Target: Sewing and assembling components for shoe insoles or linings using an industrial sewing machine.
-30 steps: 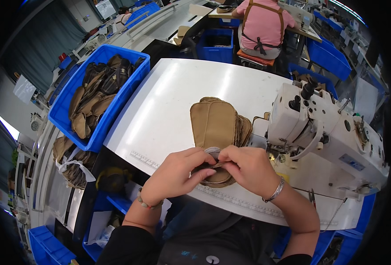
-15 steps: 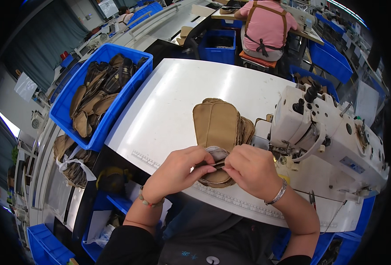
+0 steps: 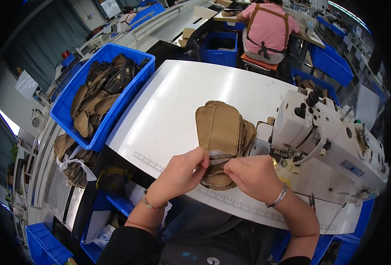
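Observation:
A stack of tan shaped fabric pieces lies on the white table beside the sewing machine. A pale strip crosses the lower part of the stack, apparently wrapped round it. My left hand pinches the strip at the left side, thumb and forefinger together. My right hand is closed on the strip at the right side, its fingertips over the stack. The exact shape of what lies between my fingertips is partly hidden.
A blue crate of brown pieces stands at left, above a tied bundle. The white sewing machine fills the right, with small scissors nearby. A co-worker in pink sits beyond the white table.
My hands have moved apart a little, the left upward and the right slightly down, with more of the pale strip showing across the stack. The whole view has shifted slightly.

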